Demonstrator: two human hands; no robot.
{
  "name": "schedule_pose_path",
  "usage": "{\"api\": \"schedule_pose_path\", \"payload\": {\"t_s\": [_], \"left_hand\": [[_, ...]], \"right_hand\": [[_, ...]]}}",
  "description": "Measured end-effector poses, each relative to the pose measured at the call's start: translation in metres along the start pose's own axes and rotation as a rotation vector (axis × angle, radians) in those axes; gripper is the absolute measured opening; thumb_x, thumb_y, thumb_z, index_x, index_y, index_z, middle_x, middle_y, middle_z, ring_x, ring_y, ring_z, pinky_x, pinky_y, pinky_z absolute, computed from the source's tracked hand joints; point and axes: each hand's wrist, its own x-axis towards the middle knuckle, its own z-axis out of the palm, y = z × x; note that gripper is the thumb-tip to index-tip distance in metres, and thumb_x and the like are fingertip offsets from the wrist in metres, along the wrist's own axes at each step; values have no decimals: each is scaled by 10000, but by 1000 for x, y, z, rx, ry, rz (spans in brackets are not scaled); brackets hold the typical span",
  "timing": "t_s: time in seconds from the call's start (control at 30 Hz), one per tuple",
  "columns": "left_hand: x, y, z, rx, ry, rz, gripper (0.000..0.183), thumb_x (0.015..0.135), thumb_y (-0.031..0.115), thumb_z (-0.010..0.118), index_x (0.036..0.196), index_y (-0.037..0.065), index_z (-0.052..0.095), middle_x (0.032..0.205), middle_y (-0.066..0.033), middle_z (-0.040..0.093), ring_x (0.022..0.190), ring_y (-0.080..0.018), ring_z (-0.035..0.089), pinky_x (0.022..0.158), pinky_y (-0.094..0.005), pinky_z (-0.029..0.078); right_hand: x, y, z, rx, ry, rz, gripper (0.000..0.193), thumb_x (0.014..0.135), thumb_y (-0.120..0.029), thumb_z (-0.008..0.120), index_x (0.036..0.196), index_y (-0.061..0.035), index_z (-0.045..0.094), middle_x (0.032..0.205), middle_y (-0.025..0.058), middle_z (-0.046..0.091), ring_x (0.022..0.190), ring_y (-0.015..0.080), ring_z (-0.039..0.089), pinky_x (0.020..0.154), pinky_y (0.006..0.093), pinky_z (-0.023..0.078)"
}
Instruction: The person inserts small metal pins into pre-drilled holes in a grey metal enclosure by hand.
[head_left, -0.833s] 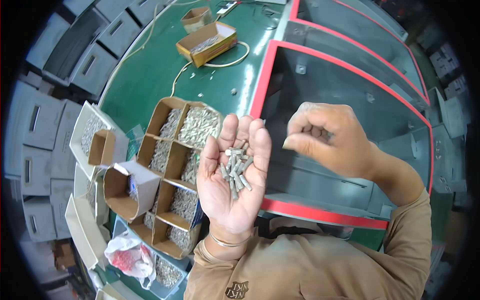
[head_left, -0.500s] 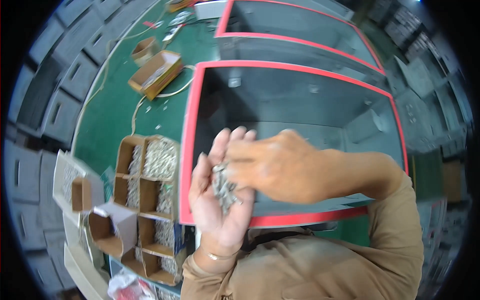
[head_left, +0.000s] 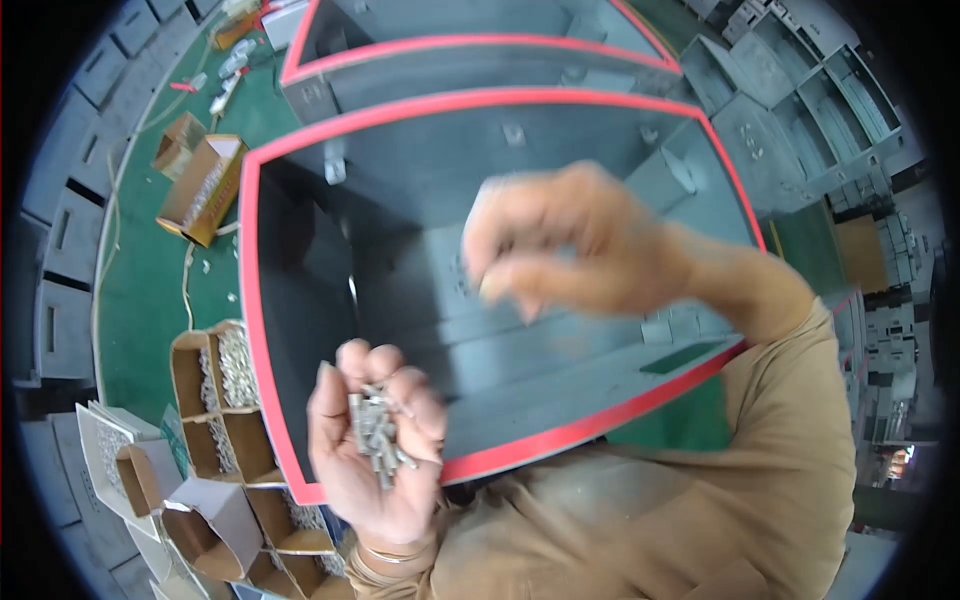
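Note:
My left hand (head_left: 375,500), palm up and cupped with its fingers curled, holds a small pile of short silvery metal pins (head_left: 376,435). It is at the near left corner of a grey metal cabinet box (head_left: 440,235) with a red rim. My right hand (head_left: 575,245) is over the open inside of this box, apart from the left. Its fingers are curled toward the thumb and blurred by motion. Whether a small part sits between the fingertips cannot be made out.
Divided cardboard bins (head_left: 255,435) with small metal parts stand left of the box. Beyond them, a yellow-brown carton (head_left: 205,195) lies on the green table (head_left: 140,300). A second red-rimmed box (head_left: 480,60) stands behind. Grey cabinets (head_left: 790,110) are at the far right.
My right hand has left the pile in my left palm and moved right and up over the box. The view has shifted, and my left hand appears lower and further left.

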Motion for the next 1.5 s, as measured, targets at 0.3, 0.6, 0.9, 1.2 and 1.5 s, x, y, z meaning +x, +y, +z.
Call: {"api": "schedule_pose_path", "payload": {"t_s": [0.3,0.6,0.9,1.2,1.5], "left_hand": [[-17,44,7,197,-335,118,188,876,231,289,748,98,322,638,-35,330,386,-92,278,306,-165,168],[-10,52,11,448,-200,128,124,882,159,251,846,71,331,650,-93,403,382,-166,337,375,-261,251],[-6,46,-2,252,-351,12,80,834,177,330,816,99,326,658,-92,382,382,-157,309,343,-249,246],[-25,66,1,618,-143,4,400,838,424,319,1049,90,381,798,-18,506,642,-141,506,527,-327,421],[-19,54,4,586,-165,109,393,865,362,129,999,116,404,627,-29,373,412,-117,287,362,-224,244]], "right_hand": [[-6,95,17,-233,-323,225,84,734,-31,486,786,-10,549,806,83,536,628,174,492,584,286,400],[18,116,32,41,-405,584,72,735,-52,486,777,-7,524,612,60,509,560,128,463,526,276,379],[22,123,38,-7,-467,505,103,743,-69,472,792,-10,542,745,107,553,710,199,519,631,309,413],[-9,147,-15,-329,-359,448,67,740,-79,478,748,-25,518,623,64,498,579,172,432,555,301,372],[-124,157,-80,-927,-722,936,93,641,-35,521,704,-45,589,697,97,592,708,240,573,624,316,438]]}}
